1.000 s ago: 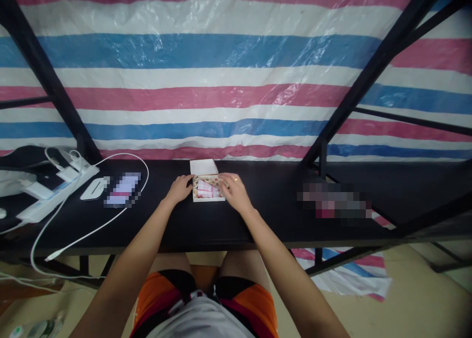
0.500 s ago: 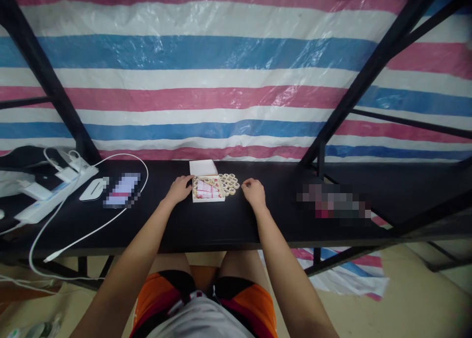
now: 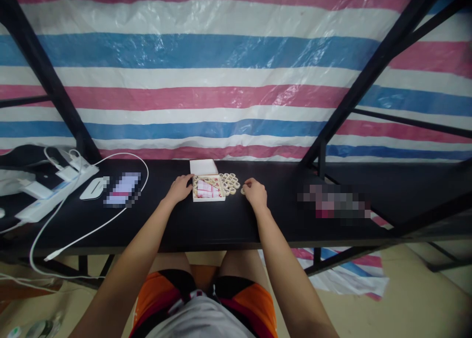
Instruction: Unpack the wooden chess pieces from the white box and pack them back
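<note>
An open white box (image 3: 209, 199) sits on the black table. In it are round Chinese chess pieces (image 3: 217, 181) and a folded white sheet with red lines (image 3: 207, 189). My left hand (image 3: 180, 188) grips the box's left side near the back corner, fingers bent. Several pale round pieces with dark characters (image 3: 229, 181) lie in a cluster against the box's right side. Just right of them, my right hand (image 3: 255, 192) is closed, thumb and fingers pinching one Chinese chess piece (image 3: 242, 191) low at the table top. Part of that piece is hidden by the fingers.
The box's white lid (image 3: 203, 167) lies behind it. To the left are a blurred phone (image 3: 123, 189), a white flat device (image 3: 93, 188), a white cable (image 3: 88, 235) and a power strip (image 3: 55, 193). Blurred items (image 3: 337, 203) lie right. Black metal posts (image 3: 346, 97) frame the table.
My right hand has shifted slightly right, and a pale piece now shows at its fingertips. My left hand and the box are nearly unchanged.
</note>
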A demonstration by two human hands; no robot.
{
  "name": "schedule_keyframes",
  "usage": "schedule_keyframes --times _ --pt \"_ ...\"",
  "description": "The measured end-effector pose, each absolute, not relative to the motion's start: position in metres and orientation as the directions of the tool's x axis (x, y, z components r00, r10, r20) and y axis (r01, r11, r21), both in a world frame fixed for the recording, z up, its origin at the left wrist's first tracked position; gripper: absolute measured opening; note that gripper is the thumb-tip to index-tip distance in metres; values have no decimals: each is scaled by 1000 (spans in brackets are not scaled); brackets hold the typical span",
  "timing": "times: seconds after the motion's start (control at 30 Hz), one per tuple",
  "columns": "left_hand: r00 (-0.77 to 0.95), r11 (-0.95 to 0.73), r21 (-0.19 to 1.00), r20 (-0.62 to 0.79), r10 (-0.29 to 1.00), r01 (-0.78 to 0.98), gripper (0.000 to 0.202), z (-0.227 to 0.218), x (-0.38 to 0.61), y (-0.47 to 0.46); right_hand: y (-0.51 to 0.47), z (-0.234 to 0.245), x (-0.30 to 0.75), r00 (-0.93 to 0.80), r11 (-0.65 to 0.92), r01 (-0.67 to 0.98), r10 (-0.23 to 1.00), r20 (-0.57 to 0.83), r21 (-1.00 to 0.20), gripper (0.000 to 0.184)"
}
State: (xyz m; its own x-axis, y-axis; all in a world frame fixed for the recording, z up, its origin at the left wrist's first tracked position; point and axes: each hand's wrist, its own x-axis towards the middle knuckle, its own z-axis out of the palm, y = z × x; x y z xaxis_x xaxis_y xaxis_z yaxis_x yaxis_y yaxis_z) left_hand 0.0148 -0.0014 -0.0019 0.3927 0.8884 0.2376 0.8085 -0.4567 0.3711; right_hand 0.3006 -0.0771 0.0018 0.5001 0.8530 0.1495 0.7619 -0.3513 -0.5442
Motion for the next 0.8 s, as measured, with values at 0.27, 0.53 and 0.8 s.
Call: schedule_keyframes --times 0.27,0.53,0.8 --pt "392 -444 365 213 895 818 49 1 15 -3 -77 4 300 495 -353 772 855 152 -529 22" --pt "392 -443 356 209 896 823 49 2 15 -3 -78 7 297 479 -330 784 861 173 -526 23" --pt "390 -442 354 212 896 824 47 3 15 -5 -76 4 298 456 -272 766 869 194 -583 21"
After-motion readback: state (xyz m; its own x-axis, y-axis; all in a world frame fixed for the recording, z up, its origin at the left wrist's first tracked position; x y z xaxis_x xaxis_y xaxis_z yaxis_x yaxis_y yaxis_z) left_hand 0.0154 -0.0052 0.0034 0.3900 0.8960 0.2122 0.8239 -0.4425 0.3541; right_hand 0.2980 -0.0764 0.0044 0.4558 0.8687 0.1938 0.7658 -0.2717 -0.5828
